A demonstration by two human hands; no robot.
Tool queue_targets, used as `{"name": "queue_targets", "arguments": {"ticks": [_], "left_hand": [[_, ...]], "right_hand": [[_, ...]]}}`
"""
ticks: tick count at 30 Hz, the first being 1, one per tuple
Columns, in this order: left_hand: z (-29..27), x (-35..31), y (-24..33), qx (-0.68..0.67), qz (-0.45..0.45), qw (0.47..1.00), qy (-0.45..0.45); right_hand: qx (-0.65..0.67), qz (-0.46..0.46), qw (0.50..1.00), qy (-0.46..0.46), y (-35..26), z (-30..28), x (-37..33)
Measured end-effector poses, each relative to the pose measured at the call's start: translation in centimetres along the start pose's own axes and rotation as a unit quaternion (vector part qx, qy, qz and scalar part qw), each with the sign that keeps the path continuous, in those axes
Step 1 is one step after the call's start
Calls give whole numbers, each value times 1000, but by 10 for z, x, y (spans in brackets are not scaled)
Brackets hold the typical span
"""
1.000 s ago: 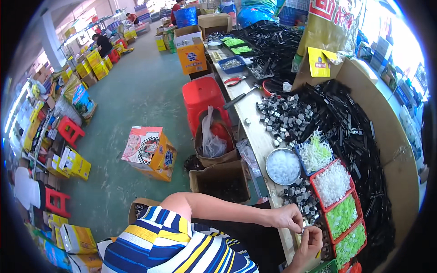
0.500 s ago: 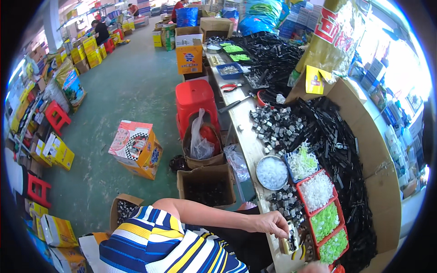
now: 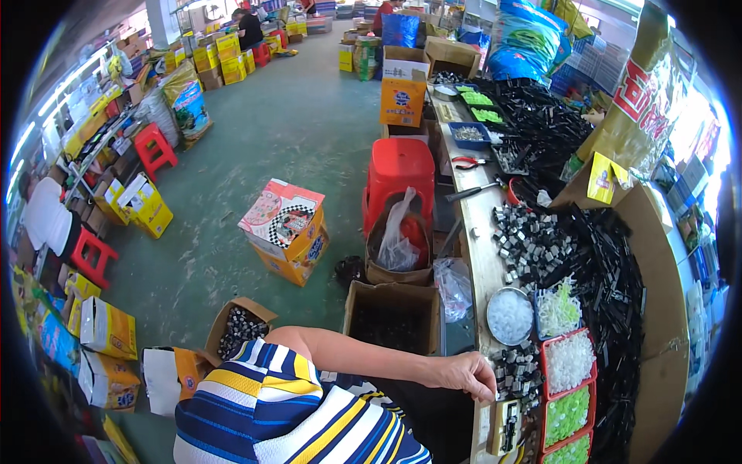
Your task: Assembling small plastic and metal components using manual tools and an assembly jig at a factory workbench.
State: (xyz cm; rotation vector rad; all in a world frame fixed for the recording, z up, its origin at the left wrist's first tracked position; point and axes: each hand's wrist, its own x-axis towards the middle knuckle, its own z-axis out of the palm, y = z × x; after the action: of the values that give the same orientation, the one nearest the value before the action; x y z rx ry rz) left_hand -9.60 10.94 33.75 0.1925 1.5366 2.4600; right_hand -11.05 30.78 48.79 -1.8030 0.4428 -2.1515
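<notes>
My left hand [image 3: 468, 376] hovers over the workbench, its thumb and fingers pinched together; whatever they may hold is hidden. Just below it lies a small cream-coloured block [image 3: 495, 435] with a dark metal part [image 3: 509, 424] set on its top. Close beside the hand is a pile of small silver and black metal pieces [image 3: 516, 371]. Red trays hold white plastic pieces [image 3: 570, 362] and green plastic pieces [image 3: 566, 415]. A round metal bowl [image 3: 490, 322] of translucent white pieces sits farther along. My right hand is out of view.
Long black strips [image 3: 614, 309] heap against a cardboard wall [image 3: 663, 301] on the right. Pliers [image 3: 468, 163] lie farther up the bench. Left of the bench stand an open carton [image 3: 393, 290], a red stool [image 3: 400, 166] and a patterned box [image 3: 282, 220]. Other people are in the background.
The view has turned left, so the scene sits farther right. My left hand has come off the cream block. My blurred right hand has left the lower edge.
</notes>
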Motion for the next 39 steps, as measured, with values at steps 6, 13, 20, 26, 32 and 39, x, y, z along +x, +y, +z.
{"name": "queue_targets", "arguments": {"ticks": [6,13,20,26,32,39], "left_hand": [[4,2,5,3,11,1000,-8],[12,13,-5,8,-11,999,-34],[18,21,-11,-14,-28,998,-61],[20,28,-13,-12,-40,996,-73],[21,34,-15,-10,-55,995,-83],[21,47,-25,-21,-72,993,-95]], "right_hand": [[-27,14,1000,-6,8,-1,6],[-67,23,997,-14,8,-5,7],[-92,43,995,-25,2,-11,5],[-112,75,990,-33,-19,-9,1],[-135,104,984,-45,-31,-14,-1],[-161,139,977,-36,-47,-20,-13]]}}
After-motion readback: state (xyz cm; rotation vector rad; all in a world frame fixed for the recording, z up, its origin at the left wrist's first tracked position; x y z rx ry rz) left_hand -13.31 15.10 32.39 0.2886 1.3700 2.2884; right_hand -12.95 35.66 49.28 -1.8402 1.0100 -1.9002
